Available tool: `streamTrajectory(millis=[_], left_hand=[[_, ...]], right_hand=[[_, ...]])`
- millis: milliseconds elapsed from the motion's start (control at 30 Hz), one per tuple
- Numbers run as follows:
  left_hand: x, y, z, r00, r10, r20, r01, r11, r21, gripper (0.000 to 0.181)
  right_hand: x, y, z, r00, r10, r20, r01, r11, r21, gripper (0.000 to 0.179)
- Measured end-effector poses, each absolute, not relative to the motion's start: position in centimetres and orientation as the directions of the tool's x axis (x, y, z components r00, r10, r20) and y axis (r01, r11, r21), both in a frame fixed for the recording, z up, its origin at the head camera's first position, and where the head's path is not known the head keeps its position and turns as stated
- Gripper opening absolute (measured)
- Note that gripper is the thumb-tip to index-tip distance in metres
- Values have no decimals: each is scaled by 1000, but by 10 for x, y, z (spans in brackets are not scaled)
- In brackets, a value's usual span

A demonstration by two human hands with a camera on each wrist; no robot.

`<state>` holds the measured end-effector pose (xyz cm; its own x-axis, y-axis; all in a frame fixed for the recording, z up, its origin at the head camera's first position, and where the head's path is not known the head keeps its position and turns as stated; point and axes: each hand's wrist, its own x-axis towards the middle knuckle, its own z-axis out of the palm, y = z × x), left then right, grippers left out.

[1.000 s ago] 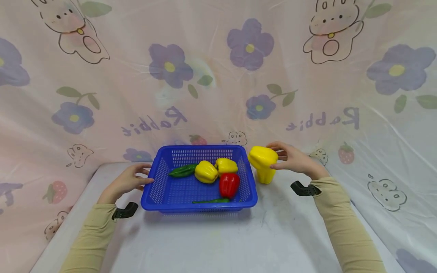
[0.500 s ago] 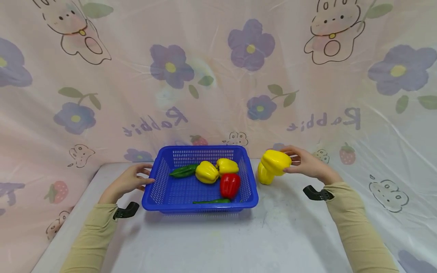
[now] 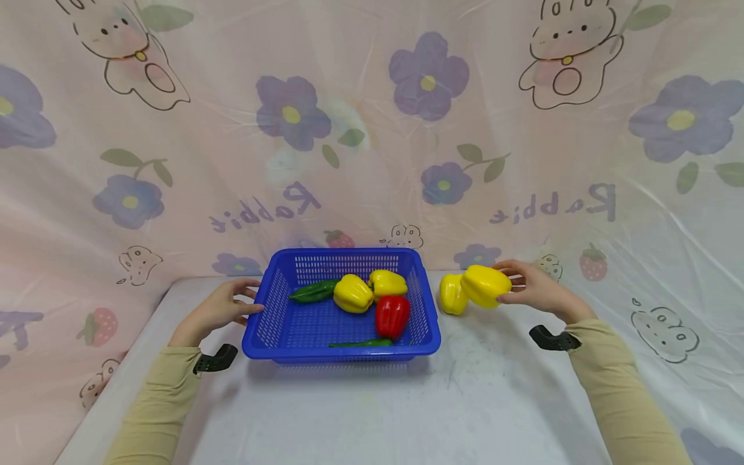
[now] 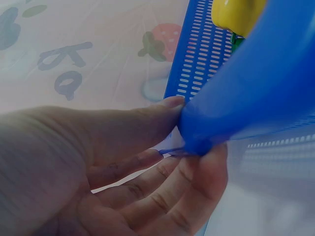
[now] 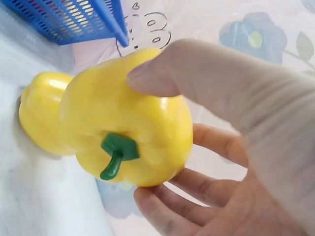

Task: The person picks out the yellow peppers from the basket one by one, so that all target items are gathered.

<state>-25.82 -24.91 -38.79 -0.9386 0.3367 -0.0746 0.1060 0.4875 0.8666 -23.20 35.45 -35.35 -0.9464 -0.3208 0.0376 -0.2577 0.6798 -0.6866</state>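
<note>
My right hand (image 3: pixel 531 289) grips a yellow bell pepper (image 3: pixel 485 285) by its stem end, to the right of the basket. In the right wrist view the thumb lies over that pepper's side, with its green stem (image 5: pixel 118 152) facing the camera. Just left of it a second yellow bell pepper (image 3: pixel 453 294) sits on the table. My left hand (image 3: pixel 217 305) pinches the left rim of a blue plastic basket (image 3: pixel 343 353), thumb above and fingers beneath. Inside the basket lie two yellow bell peppers (image 3: pixel 352 294), a red bell pepper (image 3: pixel 392 317) and two long green peppers (image 3: pixel 314 291).
The white table (image 3: pixel 372 413) extends in front of the basket and to both sides. Behind it hangs a printed cloth (image 3: pixel 372 161) with flowers and rabbits, which also drapes along the sides. A black wrist mount (image 3: pixel 555 338) sticks out from the right sleeve.
My right hand has moved right and slightly down with its yellow bell pepper, away from above the other pepper, which now shows more fully. The left hand keeps its hold on the basket.
</note>
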Motion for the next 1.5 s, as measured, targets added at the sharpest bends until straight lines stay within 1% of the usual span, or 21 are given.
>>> streamTrajectory(millis=[167,433,733,1167,1500], left_hand=[[-258,-249,-389,-940,333,-73,107,492,864,60],[-258,-249,-389,-940,334,-66,109,480,871,60],[-258,-249,-389,-936,347,-65,114,471,875,60],[-257,-249,-388,-938,341,-66,114,480,870,60],[-256,-248,-386,-942,327,-72,104,489,866,59]], right_hand=[[-232,361,-362,-954,-298,30,-239,697,-676,65],[-234,373,-377,-963,-270,9,-201,695,-690,69],[-233,384,-393,-977,-205,-58,-109,715,-691,73],[-237,389,-414,-983,-140,-116,-19,713,-700,77],[-244,387,-426,-992,-81,-99,12,709,-705,79]])
